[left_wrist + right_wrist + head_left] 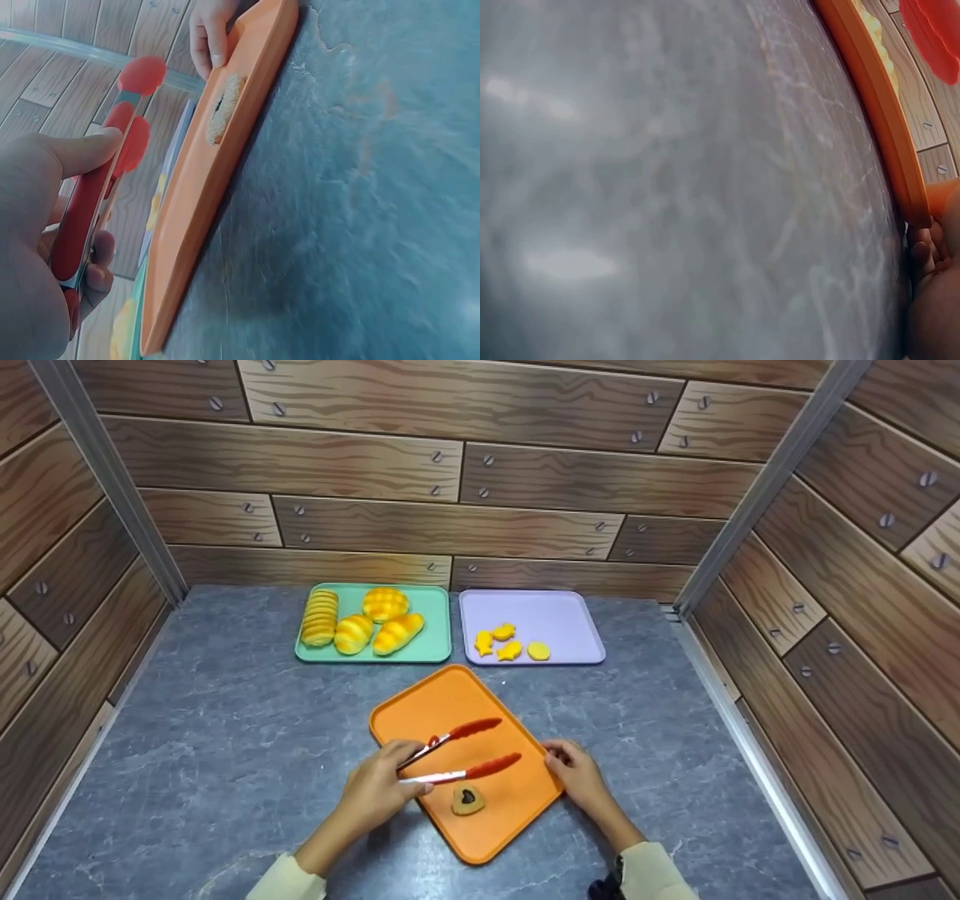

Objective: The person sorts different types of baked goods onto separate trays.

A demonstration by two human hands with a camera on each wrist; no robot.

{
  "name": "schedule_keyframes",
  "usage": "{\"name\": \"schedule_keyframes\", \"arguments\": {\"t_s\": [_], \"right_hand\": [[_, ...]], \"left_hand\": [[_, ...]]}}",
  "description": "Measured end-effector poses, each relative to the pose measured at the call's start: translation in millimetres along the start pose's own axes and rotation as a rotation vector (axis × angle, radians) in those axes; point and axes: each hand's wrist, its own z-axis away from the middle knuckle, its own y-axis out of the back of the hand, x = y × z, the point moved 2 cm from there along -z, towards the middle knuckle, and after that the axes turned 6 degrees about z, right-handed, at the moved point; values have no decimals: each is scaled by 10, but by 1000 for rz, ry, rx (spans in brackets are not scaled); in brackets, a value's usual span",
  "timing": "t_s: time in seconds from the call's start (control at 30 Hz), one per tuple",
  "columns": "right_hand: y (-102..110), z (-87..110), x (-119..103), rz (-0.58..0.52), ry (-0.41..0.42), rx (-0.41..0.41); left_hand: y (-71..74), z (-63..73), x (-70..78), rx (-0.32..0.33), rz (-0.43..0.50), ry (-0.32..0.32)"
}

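Note:
My left hand (373,789) grips a pair of tongs (491,766) with red tips and metal arms, spread apart above an orange tray (420,709). In the left wrist view the thumb lies along the red handle of the tongs (79,225). My right hand (583,781) pinches the right edge of the tray, thumb over the rim; some of its fingers are hidden. The tray lies turned at an angle on the table. On it, near the lower corner, sits a rounded triangular cookie (466,804) with a dark heart-shaped centre, just below the tongs.
Behind the orange tray, a green tray (435,622) holds several toy breads (354,634) on the left. Beside it a lilac tray (555,615) carries several small yellow crackers (510,650). Wood-patterned walls (360,472) enclose the grey marbled table (225,720).

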Motion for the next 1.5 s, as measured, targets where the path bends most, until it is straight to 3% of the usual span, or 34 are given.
{"name": "schedule_keyframes", "arguments": {"t_s": [0.37, 0.73, 0.97, 1.27, 1.5], "right_hand": [[3, -19, -13, 4, 11, -5], [-23, -27, -13, 3, 2, -6], [-31, -24, -2, 10, 11, -3], [-3, -15, 5, 21, 11, 10], [-10, -12, 4, 13, 6, 16]], "left_hand": [[36, 342, -89, -17, -31, -15], [98, 549, -222, -9, -98, -6], [190, 620, -309, 11, -123, 17], [228, 617, -315, -52, -113, 32], [231, 601, -305, -49, -123, 43]]}}
